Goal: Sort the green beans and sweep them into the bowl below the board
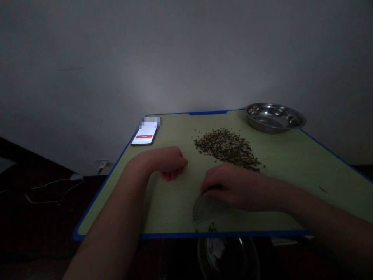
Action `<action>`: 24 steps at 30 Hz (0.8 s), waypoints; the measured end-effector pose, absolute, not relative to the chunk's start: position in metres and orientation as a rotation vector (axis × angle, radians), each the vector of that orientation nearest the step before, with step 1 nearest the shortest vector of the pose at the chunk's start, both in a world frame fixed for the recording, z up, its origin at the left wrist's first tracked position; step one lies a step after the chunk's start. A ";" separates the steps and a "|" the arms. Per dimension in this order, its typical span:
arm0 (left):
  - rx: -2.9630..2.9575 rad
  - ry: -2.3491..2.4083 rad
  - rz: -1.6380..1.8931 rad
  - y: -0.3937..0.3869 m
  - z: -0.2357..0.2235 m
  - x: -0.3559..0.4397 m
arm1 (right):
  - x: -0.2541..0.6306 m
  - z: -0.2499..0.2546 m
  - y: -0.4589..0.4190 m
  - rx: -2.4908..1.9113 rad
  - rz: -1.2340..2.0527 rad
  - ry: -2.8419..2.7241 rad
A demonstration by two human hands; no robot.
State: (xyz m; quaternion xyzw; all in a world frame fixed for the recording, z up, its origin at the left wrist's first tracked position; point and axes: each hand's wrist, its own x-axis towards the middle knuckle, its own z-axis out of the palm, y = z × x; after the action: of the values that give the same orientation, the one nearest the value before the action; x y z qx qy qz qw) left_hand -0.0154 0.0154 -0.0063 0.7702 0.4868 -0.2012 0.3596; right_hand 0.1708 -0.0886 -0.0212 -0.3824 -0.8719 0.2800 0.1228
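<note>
A pile of small dark green beans (229, 147) lies spread on a pale green table (291, 175) with a blue edge. My right hand (230, 184) rests palm down just in front of the pile, fingers curled onto the rim of a clear glass bowl (204, 212) near the front edge; a few beans lie in it. My left hand (169, 160) lies on the table to the left of the pile, fingers curled under in a loose fist, and I cannot see anything in it.
A steel dish (275, 116) stands at the table's far right corner. A phone (143, 137) with a lit screen lies at the far left edge. Another bowl (229, 256) sits below the front edge. Cables (58, 186) lie on the dark floor at left.
</note>
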 end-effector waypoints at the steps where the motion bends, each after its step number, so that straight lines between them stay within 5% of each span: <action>1: 1.979 1.257 -0.520 0.015 -0.006 -0.015 | 0.169 -0.020 -0.088 -1.111 0.800 -2.542; 24: 1.994 1.242 -0.514 0.015 -0.006 -0.016 | 0.171 -0.009 -0.104 -1.028 0.781 -2.564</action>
State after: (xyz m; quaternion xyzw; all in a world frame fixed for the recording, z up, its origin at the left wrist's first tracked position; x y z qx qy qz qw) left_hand -0.0157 0.0155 -0.0060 0.7735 0.4818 -0.1994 0.3602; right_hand 0.1711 -0.1040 -0.0092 -0.3548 -0.8850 0.2696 0.1352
